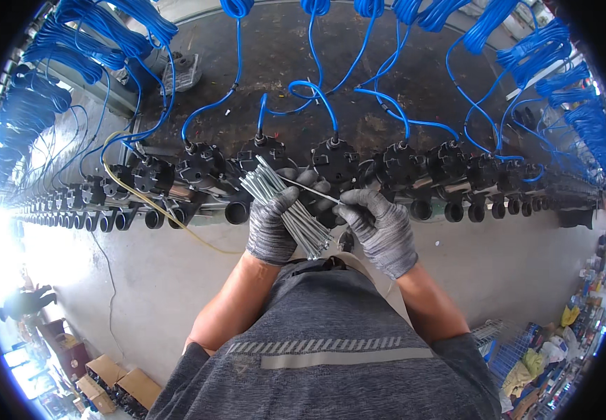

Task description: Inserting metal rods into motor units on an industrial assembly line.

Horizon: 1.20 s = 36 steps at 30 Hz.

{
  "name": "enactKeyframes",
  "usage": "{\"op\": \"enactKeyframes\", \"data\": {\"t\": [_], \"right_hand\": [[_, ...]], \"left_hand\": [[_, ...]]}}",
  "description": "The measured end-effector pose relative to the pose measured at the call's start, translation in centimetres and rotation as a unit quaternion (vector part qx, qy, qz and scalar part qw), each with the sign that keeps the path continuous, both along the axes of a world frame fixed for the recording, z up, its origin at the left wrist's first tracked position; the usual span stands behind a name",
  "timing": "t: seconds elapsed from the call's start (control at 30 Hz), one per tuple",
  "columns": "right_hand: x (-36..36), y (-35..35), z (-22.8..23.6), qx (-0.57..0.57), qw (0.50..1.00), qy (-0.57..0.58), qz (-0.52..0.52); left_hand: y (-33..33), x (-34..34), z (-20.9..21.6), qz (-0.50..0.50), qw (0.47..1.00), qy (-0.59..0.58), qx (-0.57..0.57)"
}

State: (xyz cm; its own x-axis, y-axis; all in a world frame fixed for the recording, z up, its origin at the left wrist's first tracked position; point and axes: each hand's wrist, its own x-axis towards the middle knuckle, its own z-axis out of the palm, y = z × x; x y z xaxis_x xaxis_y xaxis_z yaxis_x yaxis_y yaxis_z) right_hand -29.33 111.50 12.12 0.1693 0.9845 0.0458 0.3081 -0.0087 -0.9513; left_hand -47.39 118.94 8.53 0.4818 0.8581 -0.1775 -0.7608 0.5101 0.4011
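My left hand (271, 229), in a grey knit glove, is closed around a thick bundle of long, thin silvery metal rods (301, 225). The bundle slants from upper left to lower right in front of my waist. Between the fingertips of my gloved right hand (385, 234) is one single rod (322, 194). Its far end reaches toward the fingers of my left hand. Just beyond both hands stands a black round housing (336, 161) with a blue cable coming out of its top. The rods' end shapes are too small to make out.
A long row of similar black housings (201, 166) with round black openings (237, 213) runs left to right. Coiled blue cables (485, 26) hang above. A yellow cable (142, 196) droops at left. Cardboard boxes (138, 387) stand lower left; a blue wire basket (513, 353) lower right.
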Motion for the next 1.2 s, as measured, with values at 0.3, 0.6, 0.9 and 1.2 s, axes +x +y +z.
{"op": "enactKeyframes", "data": {"t": [0.3,0.6,0.9,1.2], "right_hand": [[0.1,-0.2,-1.6,-0.014,0.997,-0.061,0.033],[5.9,-0.7,2.9,0.110,0.984,-0.048,-0.135],[9.9,-1.0,-0.8,0.045,0.976,-0.142,-0.161],[10.3,0.6,0.2,0.064,0.951,-0.297,0.048]], "left_hand": [[-1.2,0.1,0.7,0.012,0.994,0.108,0.029],[-1.9,-1.2,-3.8,0.023,0.994,0.096,-0.055],[-2.1,-1.5,-3.0,0.020,0.987,0.104,-0.117],[-2.1,-1.5,-2.6,0.044,0.991,0.092,-0.088]]}}
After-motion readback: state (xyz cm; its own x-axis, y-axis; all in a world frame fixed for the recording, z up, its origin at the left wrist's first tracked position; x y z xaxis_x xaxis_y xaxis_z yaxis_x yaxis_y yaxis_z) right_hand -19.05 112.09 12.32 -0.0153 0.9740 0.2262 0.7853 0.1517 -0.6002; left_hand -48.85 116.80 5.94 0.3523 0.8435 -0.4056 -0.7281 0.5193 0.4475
